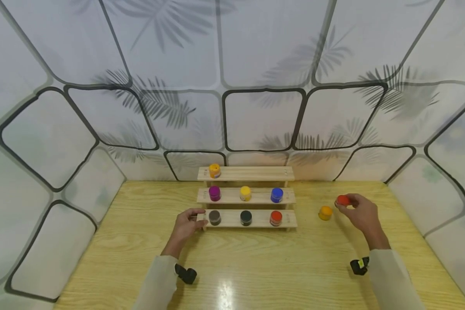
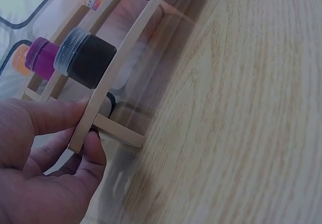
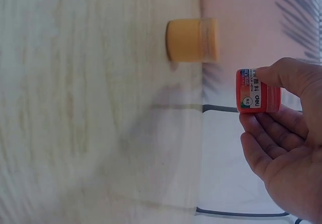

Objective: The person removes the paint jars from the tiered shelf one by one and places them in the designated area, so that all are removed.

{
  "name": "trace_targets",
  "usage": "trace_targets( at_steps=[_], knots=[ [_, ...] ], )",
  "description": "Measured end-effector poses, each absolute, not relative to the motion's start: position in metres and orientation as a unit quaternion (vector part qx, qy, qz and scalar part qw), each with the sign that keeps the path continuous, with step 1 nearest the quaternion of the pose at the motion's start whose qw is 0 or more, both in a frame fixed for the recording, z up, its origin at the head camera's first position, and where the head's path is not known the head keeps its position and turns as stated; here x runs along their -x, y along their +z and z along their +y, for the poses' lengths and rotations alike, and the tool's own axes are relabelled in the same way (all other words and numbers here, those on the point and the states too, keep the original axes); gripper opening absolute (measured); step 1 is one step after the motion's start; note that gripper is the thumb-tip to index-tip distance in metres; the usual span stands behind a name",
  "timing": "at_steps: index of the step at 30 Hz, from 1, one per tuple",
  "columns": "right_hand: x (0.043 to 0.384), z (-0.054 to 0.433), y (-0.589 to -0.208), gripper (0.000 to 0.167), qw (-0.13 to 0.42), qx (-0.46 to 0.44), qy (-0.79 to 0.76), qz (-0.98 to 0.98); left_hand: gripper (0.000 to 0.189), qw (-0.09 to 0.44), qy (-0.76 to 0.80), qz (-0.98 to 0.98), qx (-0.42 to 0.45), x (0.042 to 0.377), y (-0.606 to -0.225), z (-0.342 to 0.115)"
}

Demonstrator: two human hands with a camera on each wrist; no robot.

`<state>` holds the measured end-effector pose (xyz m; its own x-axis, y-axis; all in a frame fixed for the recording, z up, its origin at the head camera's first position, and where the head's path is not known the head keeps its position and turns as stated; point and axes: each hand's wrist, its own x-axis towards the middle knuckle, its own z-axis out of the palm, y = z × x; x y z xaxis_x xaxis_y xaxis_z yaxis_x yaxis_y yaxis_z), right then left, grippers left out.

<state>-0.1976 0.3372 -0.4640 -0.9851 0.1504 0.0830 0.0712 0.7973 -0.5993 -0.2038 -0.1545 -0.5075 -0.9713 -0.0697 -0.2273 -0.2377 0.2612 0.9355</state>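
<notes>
My right hand (image 1: 362, 213) holds a red paint jar (image 3: 254, 90) between thumb and fingers, above the table at the right. Its printed label faces the right wrist camera. On the tabletop just left of that hand stands an orange-yellow paint jar (image 1: 325, 212). My left hand (image 1: 186, 226) pinches the left end of the lowest tier of a three-step wooden rack (image 1: 230, 219), thumb above and fingers below the board. Closest to the left thumb, a dark grey paint jar (image 1: 215, 217) sits on that tier, followed by a blackish jar (image 1: 246, 218) and another red jar (image 1: 276, 218).
The rack's middle tier carries a purple jar (image 1: 215, 193), a yellow jar (image 1: 245, 193) and a blue jar (image 1: 277, 195). An orange jar (image 1: 215, 171) stands at the left of the top tier. Patterned white fabric walls (image 1: 263, 120) enclose the wooden table (image 1: 255, 267) behind and at both sides.
</notes>
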Motion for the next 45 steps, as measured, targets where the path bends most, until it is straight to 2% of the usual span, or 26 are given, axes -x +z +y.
trace_targets(
  at_steps=[18, 26, 37, 45],
  knots=[
    [0.192, 0.342, -0.482, 0.054, 0.035, 0.065, 0.309, -0.948, 0.033, 0.069, 0.606, 0.787, 0.096, 0.204, -0.506, -0.154],
    [0.193, 0.342, -0.494, 0.047, 0.047, 0.064, 0.309, -0.948, 0.033, 0.072, 0.610, 0.783, 0.098, 0.203, -0.507, -0.155],
    [0.195, 0.343, -0.504, 0.049, 0.021, 0.070, 0.306, -0.949, 0.033, 0.071, 0.609, 0.783, 0.102, 0.203, -0.506, -0.154],
    [0.195, 0.341, -0.505, 0.050, 0.021, 0.069, 0.304, -0.950, 0.032, 0.068, 0.613, 0.781, 0.099, 0.203, -0.506, -0.155]
  ],
)
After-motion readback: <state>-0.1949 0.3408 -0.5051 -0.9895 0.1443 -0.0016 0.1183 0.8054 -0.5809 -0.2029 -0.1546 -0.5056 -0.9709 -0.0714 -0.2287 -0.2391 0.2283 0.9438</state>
